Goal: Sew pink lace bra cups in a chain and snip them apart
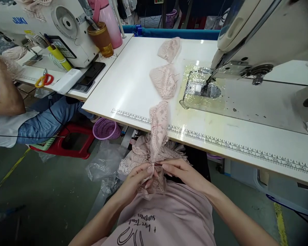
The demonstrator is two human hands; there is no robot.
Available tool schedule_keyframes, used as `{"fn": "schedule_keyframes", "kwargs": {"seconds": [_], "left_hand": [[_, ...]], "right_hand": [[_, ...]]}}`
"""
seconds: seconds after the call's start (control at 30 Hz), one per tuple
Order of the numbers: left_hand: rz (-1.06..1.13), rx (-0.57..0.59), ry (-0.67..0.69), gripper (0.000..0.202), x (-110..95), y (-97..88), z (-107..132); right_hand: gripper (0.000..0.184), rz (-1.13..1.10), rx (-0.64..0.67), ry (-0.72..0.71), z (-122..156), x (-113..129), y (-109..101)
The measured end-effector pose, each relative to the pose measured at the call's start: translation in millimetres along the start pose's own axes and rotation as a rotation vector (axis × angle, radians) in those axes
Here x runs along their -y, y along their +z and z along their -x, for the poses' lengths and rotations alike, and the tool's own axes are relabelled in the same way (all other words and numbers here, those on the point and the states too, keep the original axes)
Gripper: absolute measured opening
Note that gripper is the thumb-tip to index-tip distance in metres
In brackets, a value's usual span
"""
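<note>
Below our worktop (125,78), lower centre, left hand (137,178) and right hand (186,172) pinch lace (158,135), seemingly working where it narrows; the next move needs steadiness.

The lace strip (159,128) is pale pink with a floral openwork pattern, and the lace pieces (165,82) beyond it match. The surface (128,78) is white, printed with black ruler marks. The shirt (174,218) is dusty pink with black lettering; the stool (64,150) is red, the basket (106,130) purple, the floor (53,191) green with yellow stripes.
</note>
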State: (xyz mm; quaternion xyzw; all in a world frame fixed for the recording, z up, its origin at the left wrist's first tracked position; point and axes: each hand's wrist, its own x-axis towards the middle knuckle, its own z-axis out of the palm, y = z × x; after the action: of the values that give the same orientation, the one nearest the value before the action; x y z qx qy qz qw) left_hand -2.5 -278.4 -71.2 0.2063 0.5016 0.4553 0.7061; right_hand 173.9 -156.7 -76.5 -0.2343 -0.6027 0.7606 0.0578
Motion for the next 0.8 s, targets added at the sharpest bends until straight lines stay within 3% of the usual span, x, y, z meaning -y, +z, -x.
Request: {"fn": "schedule_keyframes", "kwargs": {"seconds": [0.3, 0.53, 0.67, 0.8], "left_hand": [[0.03, 0.012, -0.016, 0.027, -2.5, -1.0, 3.9], [0.009, 0.005, 0.015, 0.029, -2.3, -0.1, 2.1], [0.167, 0.043, 0.055, 0.033, -1.2, -5.8, 3.5], [0.147, -0.082, 0.021, 0.037, -0.3, -12.8, 2.8]], "right_hand": [[0.035, -0.046, 0.048, -0.026, -7.7, 6.5, -1.3], [0.04, 0.021, -0.003, -0.012, -5.0, 6.1, -2.2], [0.037, 0.278, -0.113, -0.067, 8.7, 18.9, -4.7], [0.038, 0.844, -0.453, -0.378, -1.8, 41.1, -14.9]]}}
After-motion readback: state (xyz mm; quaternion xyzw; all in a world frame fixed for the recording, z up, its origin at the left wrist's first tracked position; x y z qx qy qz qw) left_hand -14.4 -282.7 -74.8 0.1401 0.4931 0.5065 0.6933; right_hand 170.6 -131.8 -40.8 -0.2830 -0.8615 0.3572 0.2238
